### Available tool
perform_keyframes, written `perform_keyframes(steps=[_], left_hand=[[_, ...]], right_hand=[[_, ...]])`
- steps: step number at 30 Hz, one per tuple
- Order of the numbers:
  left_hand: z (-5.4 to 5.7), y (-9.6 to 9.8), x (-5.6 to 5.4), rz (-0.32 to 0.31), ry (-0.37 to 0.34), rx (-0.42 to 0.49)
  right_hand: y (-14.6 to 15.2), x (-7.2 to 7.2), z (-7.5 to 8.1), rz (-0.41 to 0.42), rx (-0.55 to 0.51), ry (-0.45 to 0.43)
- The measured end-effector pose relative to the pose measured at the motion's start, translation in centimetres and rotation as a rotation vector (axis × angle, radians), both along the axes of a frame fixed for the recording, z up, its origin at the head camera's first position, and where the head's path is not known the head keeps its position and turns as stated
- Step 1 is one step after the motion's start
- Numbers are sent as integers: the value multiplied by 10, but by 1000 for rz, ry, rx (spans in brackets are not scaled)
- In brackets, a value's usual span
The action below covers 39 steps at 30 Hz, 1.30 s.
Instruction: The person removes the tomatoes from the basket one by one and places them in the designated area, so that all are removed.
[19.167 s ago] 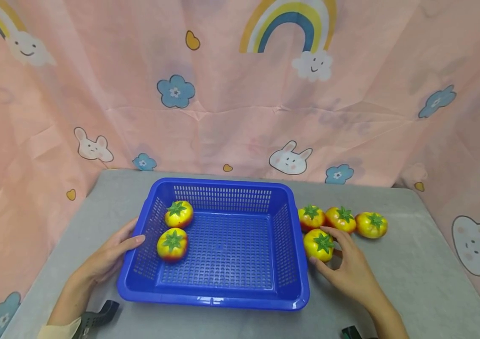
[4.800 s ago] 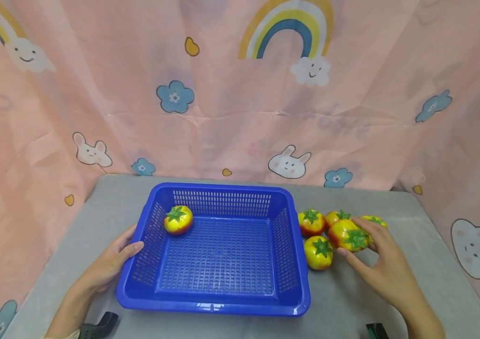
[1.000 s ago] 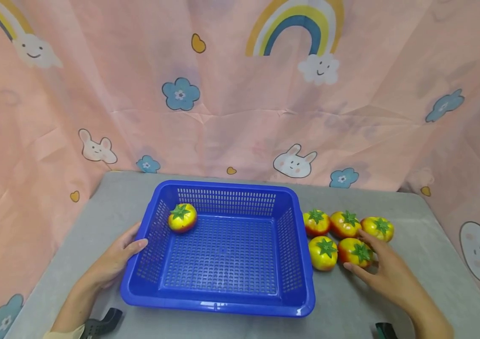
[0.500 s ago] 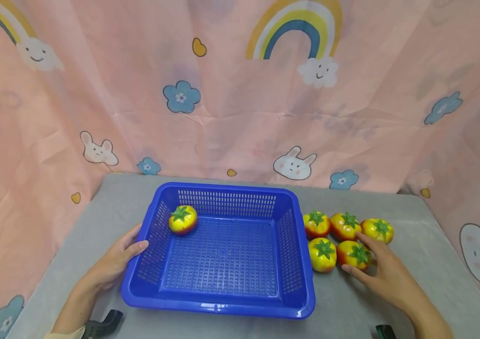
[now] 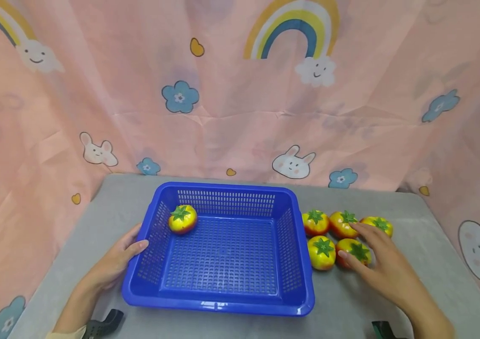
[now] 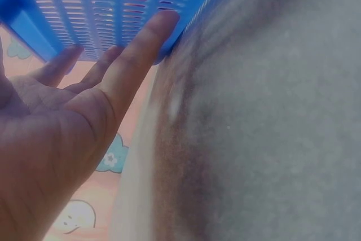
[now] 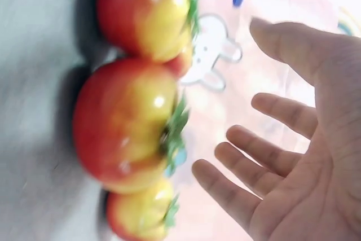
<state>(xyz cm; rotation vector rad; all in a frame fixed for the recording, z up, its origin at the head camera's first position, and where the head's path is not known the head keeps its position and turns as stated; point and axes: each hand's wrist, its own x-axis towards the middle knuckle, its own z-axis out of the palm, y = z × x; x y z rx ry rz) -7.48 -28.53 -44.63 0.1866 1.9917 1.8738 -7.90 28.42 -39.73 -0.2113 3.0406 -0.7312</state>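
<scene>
A blue plastic basket [image 5: 218, 306] sits on the table with one yellow-red toy tomato [image 5: 182, 219] in its back left corner. My left hand [image 5: 114, 259] grips the basket's left side, thumb over the rim, fingers against the outer wall [image 6: 113, 4]. My right hand [image 5: 386, 263] hovers with spread fingers over the front right tomato [image 5: 352, 253]. The right wrist view shows a gap between my fingers [image 7: 225, 187] and the nearest tomato [image 7: 127, 125]. Beside it lies another front tomato [image 5: 321, 253], close to the basket wall.
Behind these, three more tomatoes stand in a row: one by the basket [image 5: 315, 222], a middle one [image 5: 342, 224] and a right one [image 5: 378, 225], partly behind my hand. The grey table [image 5: 426, 245] meets a pink patterned curtain [image 5: 231, 132] at the back.
A tomato has gone from the basket's left side to the front row on the right. My right hand has let go of that tomato and lifted off it. My left hand stays put.
</scene>
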Motion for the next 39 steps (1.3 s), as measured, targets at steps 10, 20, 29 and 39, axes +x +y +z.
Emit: perform_keyframes(steps=[10,20,29,39], left_hand=[[-2,-2,2,-7,-2,2],[0,-1,0,4,8,-1],[0,0,-1,2,19,-5],[-1,-1,1,3,-3,2]], right_hand=[[-41,-5,26,136,-64,76],[-71,-20,46,264,-40,127],[-90,-31,62,325,-19,92],[-118,-41,76,412,-4,107]])
